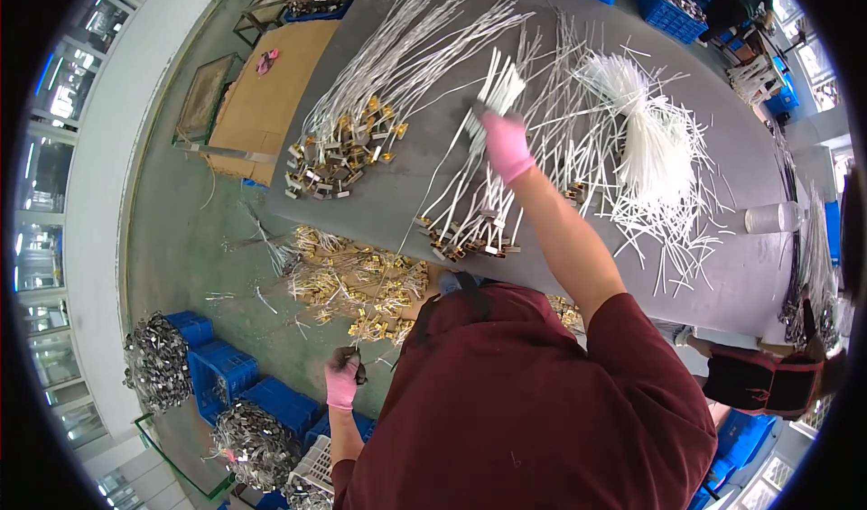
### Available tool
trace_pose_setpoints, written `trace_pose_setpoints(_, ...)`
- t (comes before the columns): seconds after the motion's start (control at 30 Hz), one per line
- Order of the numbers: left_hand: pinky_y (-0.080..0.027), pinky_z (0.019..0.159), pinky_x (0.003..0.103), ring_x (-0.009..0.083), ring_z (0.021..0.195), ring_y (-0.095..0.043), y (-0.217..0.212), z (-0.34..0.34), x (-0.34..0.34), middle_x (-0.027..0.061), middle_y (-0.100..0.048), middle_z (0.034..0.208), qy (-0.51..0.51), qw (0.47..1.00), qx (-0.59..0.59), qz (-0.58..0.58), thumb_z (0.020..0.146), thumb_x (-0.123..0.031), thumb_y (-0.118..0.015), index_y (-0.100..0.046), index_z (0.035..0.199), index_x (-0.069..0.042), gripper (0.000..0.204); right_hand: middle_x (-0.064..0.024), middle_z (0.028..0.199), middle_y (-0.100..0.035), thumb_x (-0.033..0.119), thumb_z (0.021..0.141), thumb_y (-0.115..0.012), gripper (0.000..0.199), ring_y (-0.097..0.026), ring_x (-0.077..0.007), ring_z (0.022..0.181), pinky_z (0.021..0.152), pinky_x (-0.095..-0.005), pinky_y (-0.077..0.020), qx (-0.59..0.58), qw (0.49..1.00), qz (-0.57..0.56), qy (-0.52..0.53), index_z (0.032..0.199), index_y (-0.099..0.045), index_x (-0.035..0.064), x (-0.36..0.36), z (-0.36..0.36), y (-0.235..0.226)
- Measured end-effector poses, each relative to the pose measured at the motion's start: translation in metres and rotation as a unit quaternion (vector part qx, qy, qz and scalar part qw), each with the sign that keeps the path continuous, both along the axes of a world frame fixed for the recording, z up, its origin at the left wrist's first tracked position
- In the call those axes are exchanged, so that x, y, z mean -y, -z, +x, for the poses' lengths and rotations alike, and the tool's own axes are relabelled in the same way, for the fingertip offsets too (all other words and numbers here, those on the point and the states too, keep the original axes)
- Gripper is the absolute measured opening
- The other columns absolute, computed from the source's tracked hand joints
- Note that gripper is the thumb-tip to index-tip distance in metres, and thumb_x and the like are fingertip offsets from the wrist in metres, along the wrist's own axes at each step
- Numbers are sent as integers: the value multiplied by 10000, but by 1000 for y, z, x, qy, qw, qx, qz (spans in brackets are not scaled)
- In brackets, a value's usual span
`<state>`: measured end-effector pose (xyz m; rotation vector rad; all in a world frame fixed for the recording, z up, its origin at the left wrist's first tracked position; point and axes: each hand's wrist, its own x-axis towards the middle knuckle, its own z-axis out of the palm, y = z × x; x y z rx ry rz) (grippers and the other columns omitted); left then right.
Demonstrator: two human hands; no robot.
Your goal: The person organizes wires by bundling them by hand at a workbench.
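My right hand (pixel 504 142), in a pink glove with dark fingertips, is over the table (pixel 411 162) with its fingers closed round a bunch of white sleeves (pixel 501 84). Thin wires run down from this bunch to small metal-and-brown end pieces (pixel 479 239) near the table's front edge. My left hand (pixel 342 379), gloved alike, hangs low beside my body, away from the table. Its fingers are curled; whether they hold something dark cannot be made out. Left of the bunch lies a spread of wires (pixel 397 54) with yellow-taped metal ends (pixel 348 149).
A large tied bundle of white sleeves (pixel 646 135) lies to the right, near a clear plastic bottle (pixel 774 218). Yellow-ended wires (pixel 361 280) heap up below the table. Blue crates (pixel 221 375) and piles of metal parts (pixel 158 363) stand lower left. Another person (pixel 768 379) is at the right.
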<state>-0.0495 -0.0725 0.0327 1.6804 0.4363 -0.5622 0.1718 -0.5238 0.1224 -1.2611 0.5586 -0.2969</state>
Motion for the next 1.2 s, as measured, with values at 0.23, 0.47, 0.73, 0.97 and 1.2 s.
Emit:
trace_pose_setpoints(0.23, -415, 519, 246, 117, 579, -519, -16, 66, 107, 40, -581, 677, 68, 995, 37, -70, 845, -119, -581, -621, 954, 21, 182, -80, 794, -664, 262, 811, -677, 320, -598, -137, 644, 582, -284, -491, 1, 925, -245, -289, 992, -650, 0, -9, -27, 71)
trace_pose_setpoints(0.47, -495, 737, 325, 196, 834, -608, -24, 147, 216, 110, -627, 932, -51, 986, 131, -90, 858, -244, -588, -588, 1043, 9, 314, -117, 677, -598, 249, 839, -587, 212, -602, -280, 637, 615, -363, -484, 123, 842, -361, -382, 908, -659, 62, -35, -55, 92)
trace_pose_setpoints(0.73, -501, 732, 308, 186, 836, -609, -5, 261, 298, 112, -639, 927, 19, 920, 367, 136, 855, -201, -625, -580, 1072, 12, 307, -137, 739, -638, 263, 784, -651, 347, -621, -204, 636, 580, -324, -494, -4, 926, -198, -322, 862, -649, -75, 19, 21, 123)
trace_pose_setpoints(0.97, -508, 726, 450, 386, 755, -627, 50, 360, 277, 169, -648, 791, 290, 697, 334, 564, 783, -229, -625, -589, 830, -41, 197, -205, 744, -630, 333, 806, -636, 406, -620, -311, 704, 707, -377, -484, -100, 924, -268, -253, 836, -632, -72, 38, 70, 166)
trace_pose_setpoints(1.2, -495, 760, 416, 356, 826, -633, -6, 389, 270, 170, -667, 827, 313, 843, 316, 301, 806, -262, -613, -647, 889, -17, 261, -134, 704, -608, 362, 809, -658, 478, -581, -223, 683, 624, -344, -467, -267, 941, -59, -200, 892, -619, -107, 24, 70, 108)
